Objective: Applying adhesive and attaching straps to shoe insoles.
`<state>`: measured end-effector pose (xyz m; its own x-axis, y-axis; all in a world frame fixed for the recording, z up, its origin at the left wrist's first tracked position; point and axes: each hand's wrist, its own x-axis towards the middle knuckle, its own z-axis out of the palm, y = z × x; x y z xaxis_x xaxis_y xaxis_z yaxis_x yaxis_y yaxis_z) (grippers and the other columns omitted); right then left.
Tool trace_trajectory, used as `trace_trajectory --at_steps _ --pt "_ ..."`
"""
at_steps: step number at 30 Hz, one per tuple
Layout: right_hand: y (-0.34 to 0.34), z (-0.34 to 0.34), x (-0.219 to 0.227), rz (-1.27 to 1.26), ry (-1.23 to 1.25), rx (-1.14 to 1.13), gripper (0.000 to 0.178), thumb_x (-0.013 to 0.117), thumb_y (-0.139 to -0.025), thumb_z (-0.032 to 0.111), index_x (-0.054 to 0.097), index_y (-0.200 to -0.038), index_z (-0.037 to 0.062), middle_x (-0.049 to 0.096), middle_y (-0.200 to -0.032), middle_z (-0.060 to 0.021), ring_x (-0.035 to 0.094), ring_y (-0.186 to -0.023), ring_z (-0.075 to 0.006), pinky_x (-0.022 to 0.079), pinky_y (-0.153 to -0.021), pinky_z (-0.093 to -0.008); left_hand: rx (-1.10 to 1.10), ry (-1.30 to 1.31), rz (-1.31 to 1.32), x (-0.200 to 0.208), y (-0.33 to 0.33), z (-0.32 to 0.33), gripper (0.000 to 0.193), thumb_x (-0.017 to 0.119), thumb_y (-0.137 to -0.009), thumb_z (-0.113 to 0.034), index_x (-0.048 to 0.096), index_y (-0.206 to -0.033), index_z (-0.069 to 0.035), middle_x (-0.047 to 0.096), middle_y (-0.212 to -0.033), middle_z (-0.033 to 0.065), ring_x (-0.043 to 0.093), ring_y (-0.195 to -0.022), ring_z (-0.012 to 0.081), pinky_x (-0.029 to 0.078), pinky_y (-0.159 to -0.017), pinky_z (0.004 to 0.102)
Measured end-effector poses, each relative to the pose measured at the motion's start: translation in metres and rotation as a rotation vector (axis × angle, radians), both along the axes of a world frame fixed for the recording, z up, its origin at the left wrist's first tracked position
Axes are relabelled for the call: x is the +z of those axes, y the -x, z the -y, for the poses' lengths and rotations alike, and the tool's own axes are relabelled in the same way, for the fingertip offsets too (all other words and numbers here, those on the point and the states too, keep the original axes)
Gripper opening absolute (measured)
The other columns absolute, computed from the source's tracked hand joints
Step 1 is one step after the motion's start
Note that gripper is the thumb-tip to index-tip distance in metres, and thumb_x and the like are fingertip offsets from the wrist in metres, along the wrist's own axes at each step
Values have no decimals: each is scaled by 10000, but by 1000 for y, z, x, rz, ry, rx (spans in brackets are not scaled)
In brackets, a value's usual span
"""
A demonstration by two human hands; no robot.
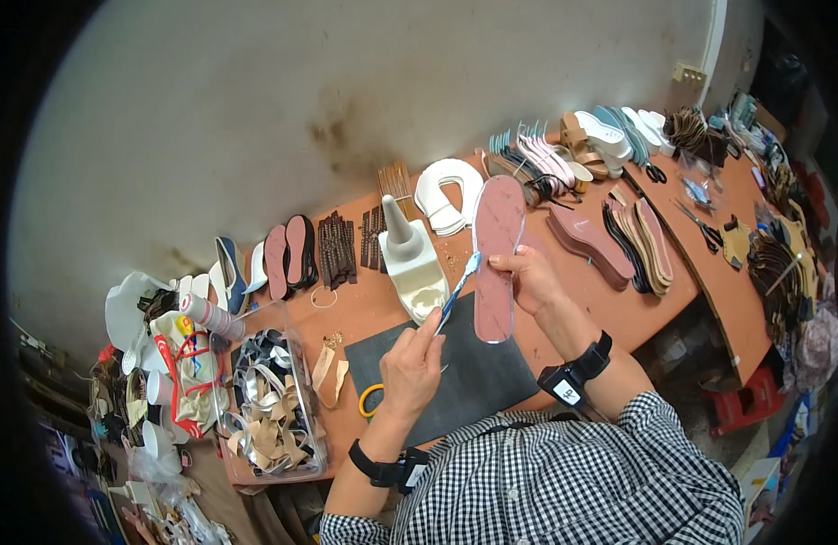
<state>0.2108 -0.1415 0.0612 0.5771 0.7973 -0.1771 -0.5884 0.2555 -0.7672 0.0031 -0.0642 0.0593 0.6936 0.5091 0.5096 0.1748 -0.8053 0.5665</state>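
Note:
My right hand [533, 282] holds a pink shoe insole [497, 227] upright by its right edge, thumb across its face. In my left hand [410, 371] a blue and white toothbrush [453, 298] is gripped by the handle. Its white head touches or nearly touches the insole's left edge. Just beyond my left hand stands a cream-coloured tub [410, 265] with a grey cone at its far end and whitish paste inside. Below both hands lies a dark cutting mat [473, 386]. A yellow scissor handle [370, 401] shows partly behind my left wrist.
At the left stands a clear plastic bin [274, 400] of straps and scraps. Stacked pink insoles [590, 247] and layered soles [641, 245] lie to the right. White U-shaped pieces [448, 195] and brown strips [337, 247] sit near the wall. Black scissors [705, 232] rest on the right-hand table.

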Motion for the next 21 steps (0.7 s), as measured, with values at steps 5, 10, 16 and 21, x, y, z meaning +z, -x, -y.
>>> trace_trajectory --at_steps 5,10,16,21 --pt "-10 -4 -12 -10 -21 12 110 576 -768 15 574 -878 11 613 -794 -58 591 -677 -146 488 -663 -284 -21 15 -9 -3 10 3 365 599 -764 -56 574 -1125 -103 472 -602 79 503 -502 215 415 -471 320" --pt "-13 -3 -8 -22 -31 -24 82 581 -771 19 584 -852 10 607 -769 -48 574 -663 -133 479 -664 -274 -35 44 -9 -7 19 8 368 598 -762 -53 573 -1126 -102 464 -598 80 499 -496 218 415 -463 323" --pt "-20 -4 -12 -80 10 -108 81 579 -770 7 580 -850 3 599 -759 -55 566 -674 -136 477 -668 -280 -54 61 -12 -10 25 14 354 584 -763 10 570 -1112 -40 448 -587 85 450 -500 165 369 -470 283" --pt "-27 -7 -27 -154 14 -210 117 578 -769 -2 565 -885 4 584 -784 -50 565 -708 -144 480 -672 -290 -48 38 -13 -14 29 16 361 596 -759 -8 572 -1116 -53 454 -587 79 459 -488 172 378 -454 288"
